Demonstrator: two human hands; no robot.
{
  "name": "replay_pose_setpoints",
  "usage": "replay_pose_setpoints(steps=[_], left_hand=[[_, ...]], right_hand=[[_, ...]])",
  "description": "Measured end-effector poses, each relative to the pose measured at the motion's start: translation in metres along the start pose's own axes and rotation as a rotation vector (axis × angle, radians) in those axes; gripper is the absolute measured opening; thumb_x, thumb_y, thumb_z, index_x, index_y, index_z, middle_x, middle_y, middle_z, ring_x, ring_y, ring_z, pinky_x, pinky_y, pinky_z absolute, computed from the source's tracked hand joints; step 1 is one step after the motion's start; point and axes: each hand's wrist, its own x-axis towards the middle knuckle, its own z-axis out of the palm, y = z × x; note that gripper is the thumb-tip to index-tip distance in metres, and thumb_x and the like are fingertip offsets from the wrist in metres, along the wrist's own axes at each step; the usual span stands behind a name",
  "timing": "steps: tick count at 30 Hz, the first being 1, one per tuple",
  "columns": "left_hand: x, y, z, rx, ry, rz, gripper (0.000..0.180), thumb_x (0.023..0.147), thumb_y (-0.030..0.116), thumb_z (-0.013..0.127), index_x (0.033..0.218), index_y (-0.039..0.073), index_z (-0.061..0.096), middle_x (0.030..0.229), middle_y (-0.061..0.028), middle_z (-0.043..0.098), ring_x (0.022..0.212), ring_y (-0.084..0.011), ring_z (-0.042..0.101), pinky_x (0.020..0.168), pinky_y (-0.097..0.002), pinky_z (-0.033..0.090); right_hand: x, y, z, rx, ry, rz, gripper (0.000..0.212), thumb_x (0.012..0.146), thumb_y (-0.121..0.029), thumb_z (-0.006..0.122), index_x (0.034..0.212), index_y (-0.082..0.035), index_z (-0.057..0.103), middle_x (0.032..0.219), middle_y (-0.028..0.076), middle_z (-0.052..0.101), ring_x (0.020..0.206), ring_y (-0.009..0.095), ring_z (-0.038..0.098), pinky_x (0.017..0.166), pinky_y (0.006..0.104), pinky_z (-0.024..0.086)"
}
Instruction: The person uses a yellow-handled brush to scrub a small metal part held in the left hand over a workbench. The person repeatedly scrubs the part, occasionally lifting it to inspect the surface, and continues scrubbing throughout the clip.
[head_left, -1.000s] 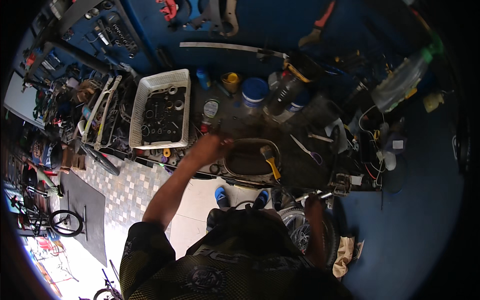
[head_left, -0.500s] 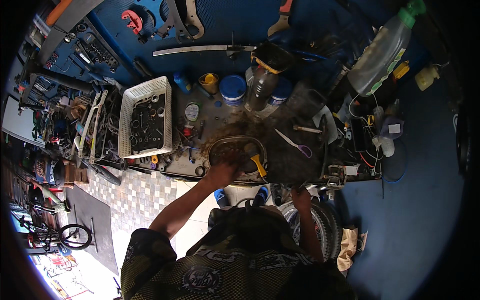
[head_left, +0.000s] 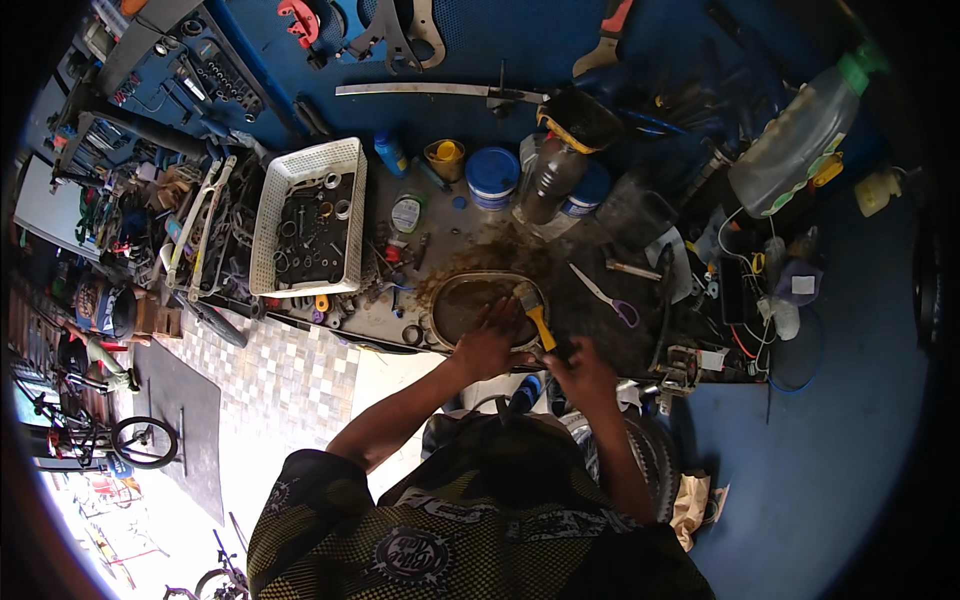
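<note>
Dark, yellow-patterned fabric covers the wearer's torso in a short-sleeved shirt (head_left: 450,540), closest to the view. Past it, both forearms reach up to the near edge of a grimy workbench (head_left: 470,225). The left hand (head_left: 487,345) has its fingers stretched out and slightly spread over an oval pan (head_left: 465,300); whether the fingertips touch the inside cannot be made out. The right hand (head_left: 585,378) is bent just beside the handle end of a paintbrush (head_left: 541,325); whether it pinches the handle cannot be told. That yellow-handled brush lies across the pan's right side, bristles pointing away from the wearer.

Left of the pan sits a small dark ring (head_left: 412,335); to its right, purple-handled scissors (head_left: 590,285) lie with their blades pointing away. Farther left stands a white plastic basket (head_left: 355,235), small metal parts inside. Toward the back of the bench are a blue bottle (head_left: 391,155), a blue-lidded tub (head_left: 492,175) and a dark, clear-walled bottle (head_left: 555,175). Beyond them, a long metal strip (head_left: 430,91) runs along the blue wall.
</note>
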Motion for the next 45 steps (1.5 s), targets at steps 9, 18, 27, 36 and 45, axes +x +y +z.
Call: replay_pose_setpoints(steps=[9, 18, 27, 36, 45], left_hand=[[-0.018, -0.009, -0.018, -0.025, -0.068, -0.057, 0.086, 0.093, 0.059, 0.070, 0.153, 0.000, 0.050, 0.165, -0.0296, 0.036, 0.156, -0.0442, 0.032, 0.128, -0.0529, 0.027], [0.005, 0.004, -0.004, -0.061, 0.131, -0.094, 0.102, 0.089, 0.075, 0.062, 0.157, 0.001, 0.044, 0.166, -0.0288, 0.035, 0.157, -0.0463, 0.029, 0.127, -0.0594, 0.024], [0.017, 0.027, -0.005, -0.152, 0.111, 0.012, 0.093, 0.088, 0.060, 0.073, 0.152, -0.003, 0.048, 0.157, -0.0300, 0.045, 0.152, -0.0448, 0.037, 0.125, -0.0606, 0.028], [-0.040, 0.003, -0.026, -0.190, -0.008, -0.038, 0.072, 0.088, 0.049, 0.078, 0.134, -0.003, 0.062, 0.137, -0.0252, 0.062, 0.131, -0.0434, 0.057, 0.112, -0.0499, 0.048], [-0.054, -0.039, -0.069, 0.236, 0.038, 0.079, 0.063, 0.086, 0.051, 0.078, 0.126, 0.003, 0.070, 0.130, -0.0213, 0.066, 0.125, -0.0381, 0.062, 0.112, -0.0541, 0.047]], right_hand=[[0.042, -0.020, 0.026, -0.211, -0.134, -0.168, 0.055, 0.097, -0.024, 0.069, 0.147, -0.012, 0.053, 0.112, 0.024, 0.073, 0.097, 0.045, 0.072, 0.083, 0.0564, 0.058], [0.042, -0.061, -0.020, -0.067, -0.014, -0.279, 0.037, 0.103, -0.025, 0.057, 0.135, -0.007, 0.062, 0.090, 0.025, 0.074, 0.082, 0.046, 0.073, 0.074, 0.0567, 0.058], [0.037, -0.070, -0.034, 0.030, -0.046, -0.229, 0.034, 0.102, -0.021, 0.058, 0.132, -0.007, 0.065, 0.100, 0.025, 0.074, 0.092, 0.047, 0.071, 0.080, 0.0553, 0.057], [0.035, -0.062, -0.031, -0.033, 0.045, -0.280, 0.033, 0.102, -0.025, 0.062, 0.131, -0.011, 0.068, 0.097, 0.020, 0.076, 0.087, 0.042, 0.074, 0.075, 0.0481, 0.059], [0.034, -0.065, -0.026, 0.012, 0.043, -0.279, 0.033, 0.100, -0.024, 0.063, 0.129, -0.010, 0.068, 0.089, 0.020, 0.075, 0.082, 0.042, 0.073, 0.074, 0.0522, 0.059]])
